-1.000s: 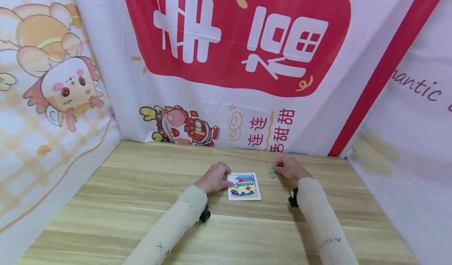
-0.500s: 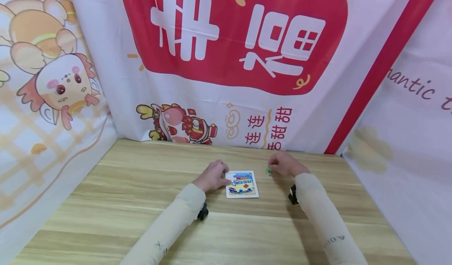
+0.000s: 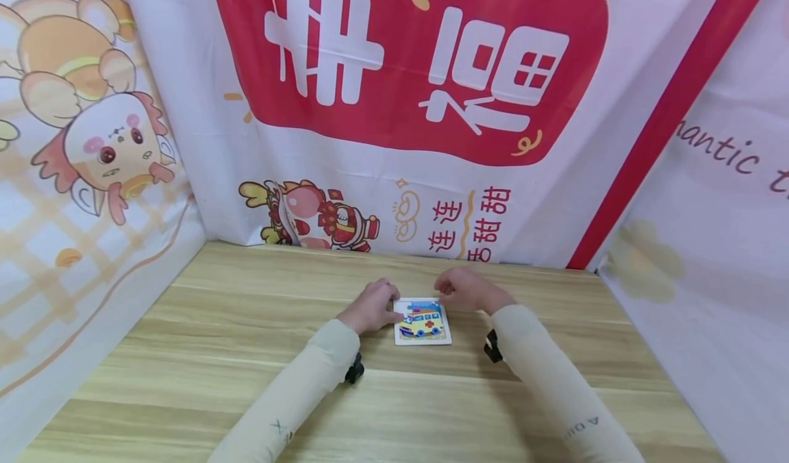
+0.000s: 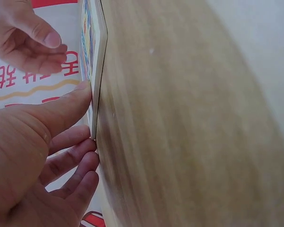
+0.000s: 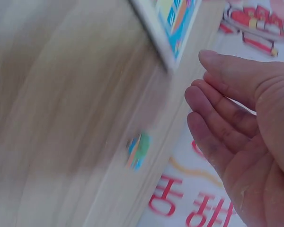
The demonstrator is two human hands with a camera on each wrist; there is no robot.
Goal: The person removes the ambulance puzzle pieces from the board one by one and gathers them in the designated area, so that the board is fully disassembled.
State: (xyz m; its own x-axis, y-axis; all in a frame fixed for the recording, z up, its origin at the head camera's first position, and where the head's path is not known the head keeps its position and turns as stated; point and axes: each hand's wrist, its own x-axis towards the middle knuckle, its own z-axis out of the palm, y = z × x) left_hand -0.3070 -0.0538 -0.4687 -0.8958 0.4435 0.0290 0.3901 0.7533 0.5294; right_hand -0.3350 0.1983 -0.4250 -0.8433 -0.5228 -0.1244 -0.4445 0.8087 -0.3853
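Observation:
A small square jigsaw puzzle (image 3: 422, 322) with a white frame lies on the table, its picture showing a yellow ambulance with a red cross. My left hand (image 3: 372, 307) holds its left edge, thumb on the frame and fingers against the side, as the left wrist view shows. Over the puzzle's far right corner hovers my right hand (image 3: 470, 290), fingers loosely bent and nothing visible between them. In the right wrist view a small green, blue and orange puzzle piece (image 5: 139, 150) lies on the table, apart from that hand; the head view does not show it.
The wooden table (image 3: 296, 408) is bounded at the back by a red and white printed cloth (image 3: 394, 196). More printed cloth hangs at the left (image 3: 111, 148) and right (image 3: 696, 196). A dark wrist camera (image 3: 493, 346) sits on each sleeve.
My right hand has moved left from the spot where the green piece lay to the puzzle's far right corner. My left hand has kept its hold on the puzzle.

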